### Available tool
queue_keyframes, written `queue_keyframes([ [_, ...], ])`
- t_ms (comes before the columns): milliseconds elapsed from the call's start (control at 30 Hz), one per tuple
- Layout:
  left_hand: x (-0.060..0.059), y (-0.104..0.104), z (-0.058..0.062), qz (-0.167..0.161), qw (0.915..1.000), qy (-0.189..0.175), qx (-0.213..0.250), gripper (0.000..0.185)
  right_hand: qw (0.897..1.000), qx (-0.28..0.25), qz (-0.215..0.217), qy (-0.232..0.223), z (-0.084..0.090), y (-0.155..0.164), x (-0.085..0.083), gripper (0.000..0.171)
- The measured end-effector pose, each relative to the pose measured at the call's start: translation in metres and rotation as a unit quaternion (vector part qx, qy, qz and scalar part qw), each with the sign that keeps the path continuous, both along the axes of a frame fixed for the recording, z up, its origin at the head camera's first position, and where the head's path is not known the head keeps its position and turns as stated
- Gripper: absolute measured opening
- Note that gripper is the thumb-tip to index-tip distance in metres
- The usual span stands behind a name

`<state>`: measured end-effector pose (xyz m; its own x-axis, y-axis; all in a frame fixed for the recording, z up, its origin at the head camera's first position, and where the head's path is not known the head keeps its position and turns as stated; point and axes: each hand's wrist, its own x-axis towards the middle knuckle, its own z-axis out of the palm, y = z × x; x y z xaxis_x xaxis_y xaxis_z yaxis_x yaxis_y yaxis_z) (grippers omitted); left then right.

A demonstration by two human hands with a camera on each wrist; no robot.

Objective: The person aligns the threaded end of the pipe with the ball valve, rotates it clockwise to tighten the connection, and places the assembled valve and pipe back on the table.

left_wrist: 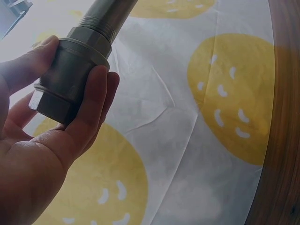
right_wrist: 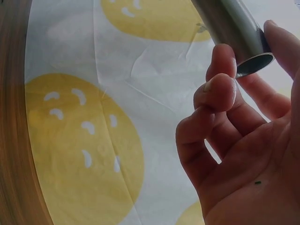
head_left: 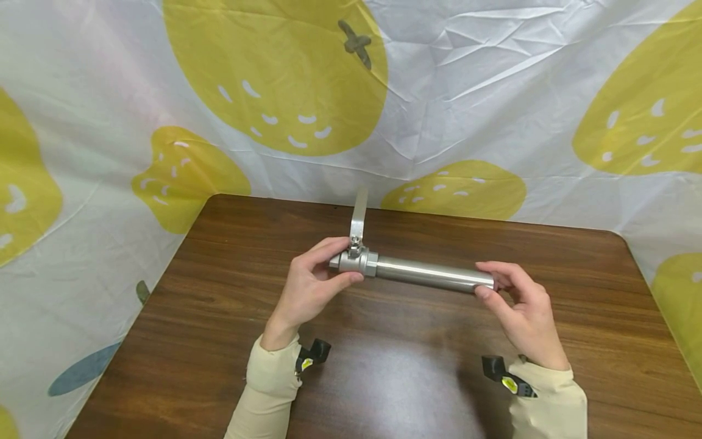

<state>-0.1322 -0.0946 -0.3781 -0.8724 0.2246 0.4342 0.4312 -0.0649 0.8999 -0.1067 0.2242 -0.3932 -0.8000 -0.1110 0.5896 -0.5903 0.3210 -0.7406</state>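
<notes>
A steel ball valve [head_left: 358, 261] with a flat lever handle [head_left: 359, 214] pointing away from me is screwed onto a steel pipe [head_left: 433, 274], and the pair is held level above the wooden table [head_left: 230, 341]. My left hand [head_left: 312, 285] grips the valve body [left_wrist: 70, 75] between thumb and fingers. My right hand [head_left: 518, 305] pinches the pipe's open end [right_wrist: 253, 63] with thumb and fingertips. The thread where the pipe [left_wrist: 105, 14] enters the valve shows in the left wrist view.
A white cloth with yellow strawberry prints [head_left: 493, 110] hangs behind and beside the table. Black wrist camera mounts [head_left: 315, 352] sit on both cream sleeves. The table's right edge [head_left: 658, 305] is close to my right hand.
</notes>
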Motion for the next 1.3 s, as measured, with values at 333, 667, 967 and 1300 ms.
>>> queue_keyframes([
  [333,-0.0001,0.0000,-0.0011,0.000,1.0000,0.001,0.004,0.051,1.000,0.000,0.004,0.006,-0.0034,0.0005,-0.0012,0.064],
  [667,0.0002,-0.0010,-0.0006,0.003,1.0000,0.005,0.008,0.053,1.000,-0.013,0.010,0.027,-0.0039,0.0004,-0.0029,0.055],
  [967,-0.0005,-0.0023,-0.0014,0.000,1.0000,0.001,0.007,0.053,0.999,-0.016,0.013,0.039,-0.0036,-0.0006,-0.0041,0.055],
  [1300,0.0003,-0.0026,0.0007,0.004,1.0000,0.000,0.006,0.053,0.993,-0.066,0.072,0.066,0.0029,-0.0036,-0.0057,0.044],
])
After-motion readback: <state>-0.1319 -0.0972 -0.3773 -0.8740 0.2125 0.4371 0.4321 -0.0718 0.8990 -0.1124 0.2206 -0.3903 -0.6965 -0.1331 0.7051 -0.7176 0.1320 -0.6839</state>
